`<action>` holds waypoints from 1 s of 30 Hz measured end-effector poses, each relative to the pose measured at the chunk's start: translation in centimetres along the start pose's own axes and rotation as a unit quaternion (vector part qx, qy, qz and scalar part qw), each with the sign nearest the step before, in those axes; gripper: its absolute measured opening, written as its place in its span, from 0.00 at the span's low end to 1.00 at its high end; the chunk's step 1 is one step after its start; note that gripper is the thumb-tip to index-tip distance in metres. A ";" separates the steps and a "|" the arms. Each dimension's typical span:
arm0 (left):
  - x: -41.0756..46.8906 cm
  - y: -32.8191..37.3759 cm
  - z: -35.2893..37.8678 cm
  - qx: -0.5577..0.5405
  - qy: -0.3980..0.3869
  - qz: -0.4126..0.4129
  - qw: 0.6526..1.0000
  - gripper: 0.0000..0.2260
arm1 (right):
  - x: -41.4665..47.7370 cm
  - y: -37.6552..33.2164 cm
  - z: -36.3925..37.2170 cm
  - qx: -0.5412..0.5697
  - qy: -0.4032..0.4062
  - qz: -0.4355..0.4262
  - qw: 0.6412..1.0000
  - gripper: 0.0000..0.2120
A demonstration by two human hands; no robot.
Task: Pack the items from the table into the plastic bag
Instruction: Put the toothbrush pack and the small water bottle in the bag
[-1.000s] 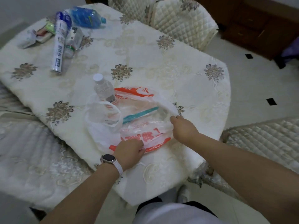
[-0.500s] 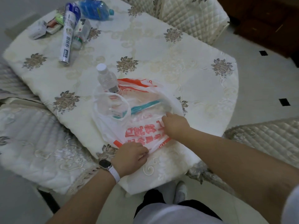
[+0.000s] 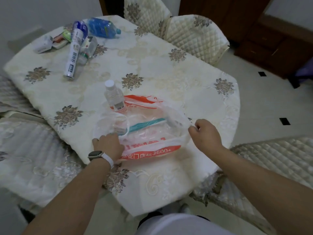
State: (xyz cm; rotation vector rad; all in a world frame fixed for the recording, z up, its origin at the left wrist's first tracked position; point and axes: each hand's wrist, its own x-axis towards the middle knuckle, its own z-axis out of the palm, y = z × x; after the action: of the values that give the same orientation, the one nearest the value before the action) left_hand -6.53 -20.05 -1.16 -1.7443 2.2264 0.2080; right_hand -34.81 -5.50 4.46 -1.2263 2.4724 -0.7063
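Head view: desk (image 3: 152, 68) with a cream cloth. Plastic bag (image 3: 149, 141) lies at its near edge, mouth spread. Left hand (image 3: 108, 145) grips the bag's left rim and right hand (image 3: 205, 134) pinches the right rim, both clenched on plastic. Step looks like opening the mouth. Best to pull the rims apart and lift slightly so the film doesn't fold shut. Unpacked: tall can (image 3: 74, 53) and blue bottle (image 3: 101, 28) at the far left corner. Clear bottle (image 3: 113, 95) stands at the bag's far rim. Teal toothbrush (image 3: 145, 124) is already inside.
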 end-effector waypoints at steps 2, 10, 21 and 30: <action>-0.6 -0.6 -0.1 -0.052 0.062 -0.006 0.997 0.09 | -0.3 0.7 -1.1 0.013 0.025 0.015 0.999 0.17; -8.0 -4.0 -2.3 -0.370 0.220 -0.072 0.900 0.20 | -4.4 3.9 -2.8 0.132 0.101 0.106 0.980 0.15; -12.5 -4.7 -3.5 -0.423 0.209 -0.139 0.870 0.12 | -4.1 6.1 -2.2 -0.026 -0.114 0.054 0.992 0.15; -16.6 -3.5 -4.6 -0.437 0.189 -0.101 0.874 0.25 | -6.3 3.2 -3.4 0.020 -0.090 -0.052 0.994 0.06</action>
State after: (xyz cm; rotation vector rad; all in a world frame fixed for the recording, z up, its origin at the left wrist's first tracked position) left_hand -0.28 -7.00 8.85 -2.6456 2.3552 1.0434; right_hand -34.77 2.20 5.79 -1.3493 2.2525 -0.6370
